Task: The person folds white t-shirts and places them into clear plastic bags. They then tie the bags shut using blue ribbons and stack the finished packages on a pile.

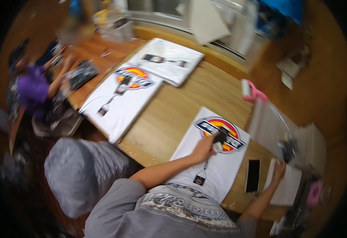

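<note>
A folded white T-shirt [193, 174] with a round red, orange and yellow print lies in front of me on the table. My left hand [204, 149] is over the print, its fingers closed on a black hang tag [222, 135]. A small white piece [218, 147] shows beside these fingers. Toward my body, a smaller dark tag [199, 180] hangs from a cord on the shirt. My right hand [279, 169] is at the far edge of a pale flat stack [285, 186]; its fingers look curled, and what they grip is too blurred to make out.
A dark-screened phone [253, 176] lies between shirt and stack. Further left are a tagged shirt pile [122, 107] and a plastic-wrapped one [167, 59]. A pink-handled roller [253, 91] stands at the right. A grey plastic-wrapped bundle [82, 170] is at my left. A person in purple [32, 89] sits beyond.
</note>
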Demonstrator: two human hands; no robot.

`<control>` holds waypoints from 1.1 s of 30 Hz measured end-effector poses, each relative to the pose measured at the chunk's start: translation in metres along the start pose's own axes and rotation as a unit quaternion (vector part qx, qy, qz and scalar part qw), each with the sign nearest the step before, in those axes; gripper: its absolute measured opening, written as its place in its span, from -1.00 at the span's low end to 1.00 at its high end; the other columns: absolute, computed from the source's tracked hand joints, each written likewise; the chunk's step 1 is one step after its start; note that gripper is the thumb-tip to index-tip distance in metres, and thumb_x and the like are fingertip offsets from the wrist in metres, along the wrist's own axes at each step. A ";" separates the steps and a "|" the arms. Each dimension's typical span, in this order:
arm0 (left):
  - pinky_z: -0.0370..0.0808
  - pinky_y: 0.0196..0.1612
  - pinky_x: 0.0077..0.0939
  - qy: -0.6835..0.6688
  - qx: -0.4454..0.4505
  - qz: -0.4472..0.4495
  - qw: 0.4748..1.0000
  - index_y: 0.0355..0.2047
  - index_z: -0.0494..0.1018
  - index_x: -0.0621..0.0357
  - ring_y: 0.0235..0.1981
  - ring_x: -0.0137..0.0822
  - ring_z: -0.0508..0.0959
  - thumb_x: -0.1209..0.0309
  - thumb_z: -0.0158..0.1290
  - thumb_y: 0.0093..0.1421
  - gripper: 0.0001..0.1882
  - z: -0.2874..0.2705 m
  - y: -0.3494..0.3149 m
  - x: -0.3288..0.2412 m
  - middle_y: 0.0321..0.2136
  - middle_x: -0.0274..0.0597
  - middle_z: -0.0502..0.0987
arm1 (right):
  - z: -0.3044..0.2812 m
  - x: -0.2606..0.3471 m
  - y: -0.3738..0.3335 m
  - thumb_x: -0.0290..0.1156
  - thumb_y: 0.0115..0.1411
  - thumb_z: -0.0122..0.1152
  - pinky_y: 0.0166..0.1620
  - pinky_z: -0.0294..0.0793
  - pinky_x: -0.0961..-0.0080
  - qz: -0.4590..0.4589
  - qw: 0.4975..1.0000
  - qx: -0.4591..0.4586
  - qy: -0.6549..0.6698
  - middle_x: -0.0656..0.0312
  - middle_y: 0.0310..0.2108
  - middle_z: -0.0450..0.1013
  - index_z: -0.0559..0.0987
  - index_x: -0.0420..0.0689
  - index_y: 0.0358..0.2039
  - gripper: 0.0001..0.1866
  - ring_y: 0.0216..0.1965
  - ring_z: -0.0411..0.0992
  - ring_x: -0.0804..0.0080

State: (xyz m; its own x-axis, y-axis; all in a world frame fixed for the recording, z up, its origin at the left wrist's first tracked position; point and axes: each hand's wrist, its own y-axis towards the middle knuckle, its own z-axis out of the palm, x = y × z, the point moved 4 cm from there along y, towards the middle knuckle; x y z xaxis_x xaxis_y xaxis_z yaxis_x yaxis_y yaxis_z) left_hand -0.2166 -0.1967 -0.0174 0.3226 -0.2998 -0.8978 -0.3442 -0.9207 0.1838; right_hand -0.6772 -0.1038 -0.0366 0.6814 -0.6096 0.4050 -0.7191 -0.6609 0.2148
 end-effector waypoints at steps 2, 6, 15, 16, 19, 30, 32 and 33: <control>0.32 -0.36 -0.34 0.028 -0.058 0.040 0.997 -0.02 0.12 0.13 -0.42 -0.09 0.36 0.62 0.15 -0.37 -0.20 -0.006 -0.004 0.000 -0.42 0.00 0.34 | 0.002 0.040 -0.016 -0.28 -0.07 0.10 -0.16 0.26 0.41 0.001 1.000 0.009 0.012 0.16 -0.25 0.35 0.44 -0.12 -0.29 -0.70 -0.21 0.31 0.21; 0.27 -0.24 -0.35 0.075 -0.023 -0.022 0.997 -0.02 0.10 0.21 -0.32 -0.06 0.32 0.57 0.18 -0.35 -0.20 -0.014 -0.007 -0.005 -0.34 0.03 0.33 | 0.001 0.075 -0.019 -0.20 -0.02 0.04 -0.28 0.32 0.35 0.033 0.999 -0.023 -0.012 0.17 -0.38 0.38 0.48 -0.02 -0.43 -0.79 -0.31 0.33 0.19; 0.26 -0.19 -0.37 0.064 0.000 -0.022 0.998 0.00 0.06 0.23 -0.26 -0.07 0.31 0.59 0.19 -0.35 -0.17 -0.006 -0.004 -0.019 -0.30 0.04 0.32 | -0.012 0.056 -0.034 -0.27 -0.09 0.12 -0.22 0.33 0.36 0.085 0.985 -0.121 -0.086 0.22 -0.32 0.35 0.43 0.03 -0.26 -0.69 -0.22 0.29 0.22; 0.26 -0.19 -0.37 0.063 -0.004 -0.020 0.998 0.00 0.06 0.22 -0.26 -0.07 0.31 0.59 0.19 -0.34 -0.17 -0.007 -0.004 -0.018 -0.29 0.04 0.32 | -0.015 0.063 -0.038 -0.28 -0.09 0.12 -0.21 0.33 0.36 0.069 0.984 -0.133 -0.096 0.22 -0.31 0.34 0.42 0.04 -0.25 -0.68 -0.21 0.29 0.22; 0.32 -0.28 -0.41 -0.004 -0.022 -0.057 0.998 0.06 -0.07 0.16 -0.35 -0.11 0.38 0.61 0.16 -0.30 -0.10 -0.010 -0.008 -0.004 -0.37 -0.02 0.36 | -0.029 0.076 -0.057 -0.34 -0.06 0.07 -0.24 0.34 0.39 0.107 0.968 -0.132 -0.182 0.24 -0.27 0.31 0.44 0.05 -0.26 -0.73 -0.19 0.27 0.24; 0.32 -0.51 -0.51 -0.244 0.110 -0.100 0.958 -0.26 0.19 0.27 -0.60 -0.38 0.36 0.38 -0.16 0.12 -0.76 -0.011 -0.041 -0.012 -0.55 -0.07 0.36 | -0.029 0.172 -0.114 -0.40 0.07 -0.14 -0.48 0.37 0.35 -0.031 0.989 -0.114 -0.091 0.07 -0.51 0.42 0.47 -0.12 -0.38 -0.81 -0.52 0.40 0.22; 0.30 -0.55 -0.52 -0.164 0.166 -0.041 0.972 -0.31 0.19 0.27 -0.63 -0.38 0.35 0.37 -0.16 0.12 -0.79 -0.017 -0.046 -0.030 -0.59 -0.08 0.36 | 0.001 0.234 -0.142 -0.43 0.01 -0.12 -0.46 0.38 0.41 -0.253 0.961 -0.115 0.001 0.12 -0.45 0.42 0.44 -0.15 -0.31 -0.77 -0.48 0.41 0.32; 0.30 -0.46 -0.45 -0.156 0.216 -0.079 0.961 -0.37 0.19 0.27 -0.53 -0.27 0.37 0.40 -0.15 0.10 -0.81 -0.022 -0.048 -0.042 -0.52 -0.04 0.35 | 0.007 0.265 -0.159 -0.42 -0.02 -0.12 -0.43 0.38 0.46 -0.334 0.940 -0.065 0.025 0.14 -0.38 0.41 0.43 -0.16 -0.28 -0.74 -0.43 0.40 0.33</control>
State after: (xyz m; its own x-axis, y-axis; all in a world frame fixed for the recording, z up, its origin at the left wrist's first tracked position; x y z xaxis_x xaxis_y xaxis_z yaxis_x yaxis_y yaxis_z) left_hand -0.1945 -0.1455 0.0206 0.1444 -0.0128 -0.9894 -0.6684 -0.7386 -0.0880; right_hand -0.3816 -0.1627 0.0306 0.9819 -0.0536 0.1818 -0.1455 -0.8279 0.5417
